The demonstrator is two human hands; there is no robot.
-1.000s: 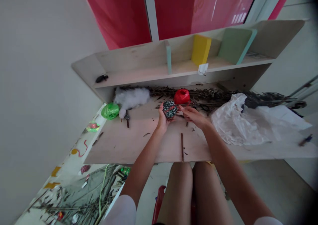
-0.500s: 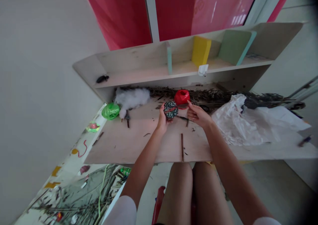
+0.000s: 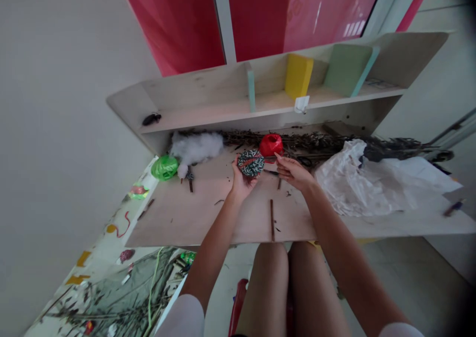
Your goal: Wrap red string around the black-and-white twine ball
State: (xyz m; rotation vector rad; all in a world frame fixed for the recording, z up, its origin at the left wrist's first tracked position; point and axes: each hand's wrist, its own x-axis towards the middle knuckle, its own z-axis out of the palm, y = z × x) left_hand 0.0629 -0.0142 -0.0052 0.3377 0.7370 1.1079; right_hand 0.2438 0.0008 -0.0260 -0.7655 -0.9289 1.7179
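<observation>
The left hand (image 3: pixel 241 179) is cupped palm-up, its fingers curled around the underside of a ball of black-and-white twine (image 3: pixel 251 163), holding it just above a pale wooden board (image 3: pixel 186 218). A thin red strand crosses the top of the ball, though where it leads is hard to tell. The right hand (image 3: pixel 292 173) is open and palm-down, its fingers stretched out toward the ball and just beside it, with no clear contact. Its fingertips (image 3: pixel 277 156) sit close below a red raffia ball (image 3: pixel 270 145). Both forearms reach forward from above the person's bare knees (image 3: pixel 282 262), elbows apart and wrists angled inward. Farther left on the board lie a green raffia ball (image 3: pixel 164 168) and a tuft of cotton wool (image 3: pixel 196 146). A long bundle of dry twigs (image 3: pixel 316 141) runs along the back of the board, and a crumpled white plastic sheet (image 3: pixel 357 183) lies to the right. Loose twig pieces are scattered across the board, below a low wooden shelf unit (image 3: pixel 193 99).
</observation>
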